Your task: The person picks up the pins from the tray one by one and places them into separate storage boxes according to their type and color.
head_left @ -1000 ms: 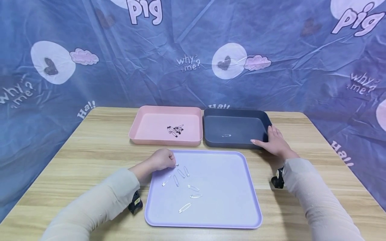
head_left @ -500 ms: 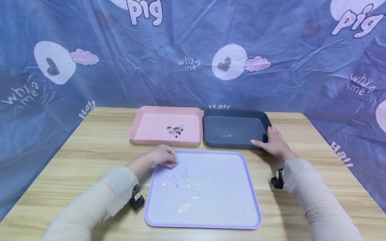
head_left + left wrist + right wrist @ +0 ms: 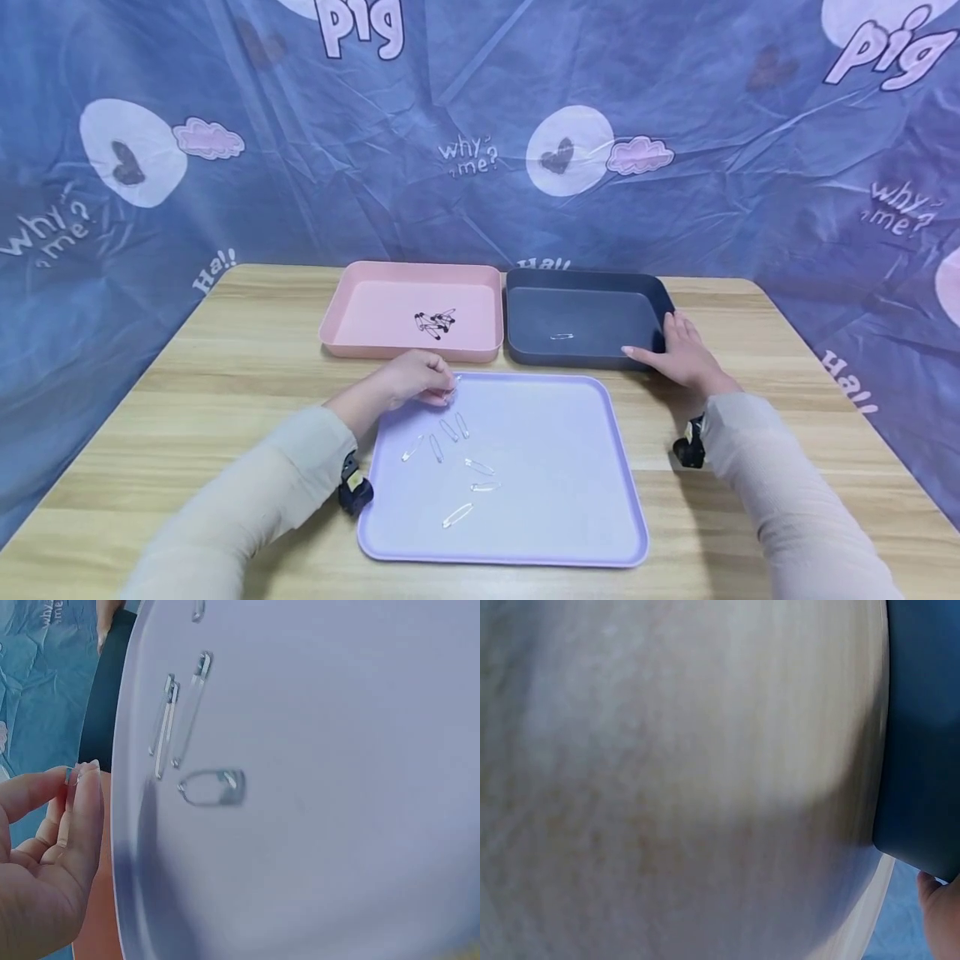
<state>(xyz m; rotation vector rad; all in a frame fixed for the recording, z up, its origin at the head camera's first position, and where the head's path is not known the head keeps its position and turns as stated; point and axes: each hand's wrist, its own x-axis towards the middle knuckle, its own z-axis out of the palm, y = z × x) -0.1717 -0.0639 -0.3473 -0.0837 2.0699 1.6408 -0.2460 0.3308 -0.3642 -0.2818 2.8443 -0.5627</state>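
Note:
My left hand [image 3: 414, 377] pinches a silver safety pin [image 3: 456, 385] between thumb and forefinger, over the back left corner of the lilac tray [image 3: 562, 467]. In the left wrist view the fingertips mostly cover that pin. Several silver safety pins [image 3: 457, 516] lie scattered across the tray's left half. At the back right, my right hand [image 3: 686, 358] rests against the right front corner of the dark blue-grey tray [image 3: 585, 360], thumb on its front rim, fingers along its side. One silver safety pin [image 3: 562, 337] lies inside that tray.
A pink tray [image 3: 375, 352] stands left of the dark one, holding a small heap of black-tipped pins [image 3: 435, 322]. Both stand near the back of the wooden table [image 3: 247, 358]. A blue printed cloth [image 3: 337, 167] hangs behind.
The left hand has lifted the safety pin from the lilac tray and moved it back and to the right. The right hand has stayed at the dark tray.

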